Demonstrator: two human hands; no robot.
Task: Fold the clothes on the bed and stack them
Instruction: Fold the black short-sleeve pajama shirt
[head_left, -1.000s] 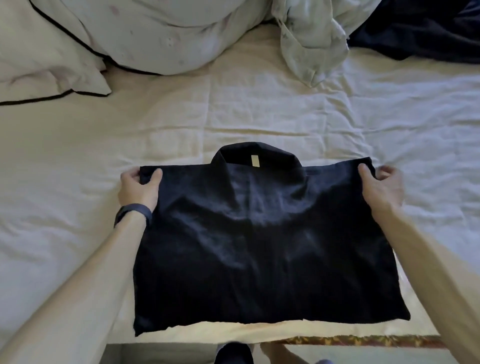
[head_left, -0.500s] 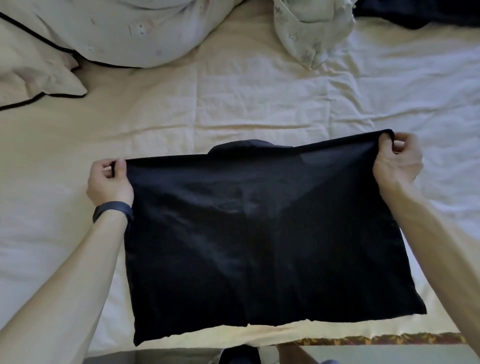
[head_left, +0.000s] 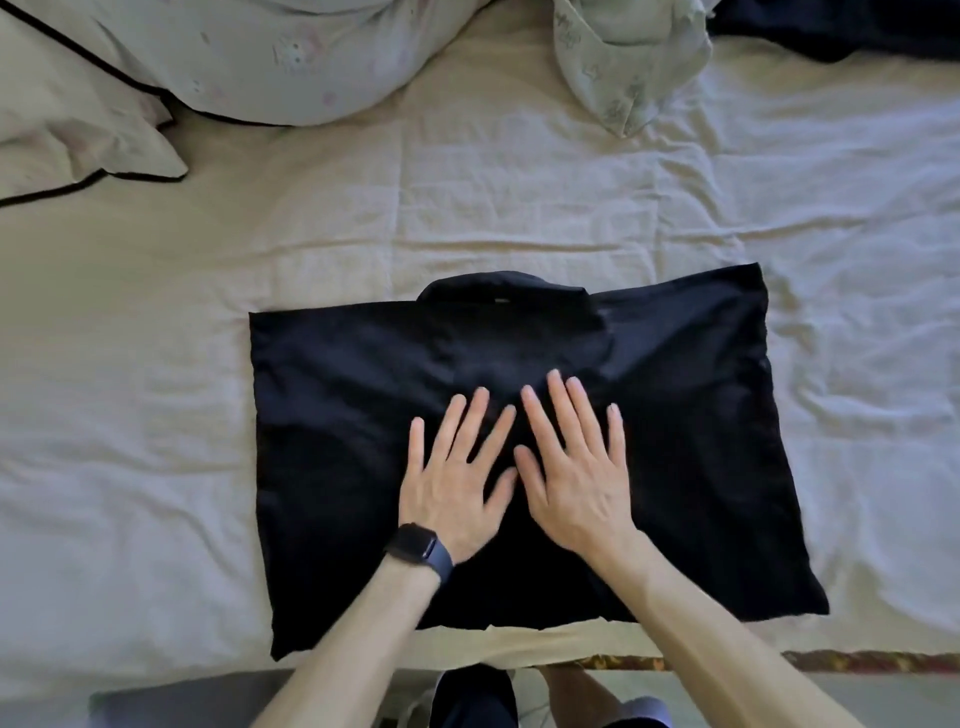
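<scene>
- The bed (head_left: 467, 218), under a wrinkled pale sheet, fills nearly the whole view, and its near edge runs along the bottom.
- A pale duvet (head_left: 291, 52) is bunched at the far left, with a dark-piped pillow (head_left: 72, 140) just beside it on the left.
- The black shirt (head_left: 332, 415) lies folded into a flat rectangle on the sheet close to the near edge, its collar (head_left: 498, 293) poking out past the far side.
- A crumpled light cloth (head_left: 623, 57) sits at the far middle, and a dark garment (head_left: 841, 28) lies in the far right corner, well apart from the shirt.
- My left hand (head_left: 452, 483) rests flat on the middle of the shirt, fingers spread, grasping nothing.
- My right hand (head_left: 576, 467) lies flat just beside it, palm down, also gripping nothing.
- A dark watch (head_left: 415, 548) wraps my left wrist.
</scene>
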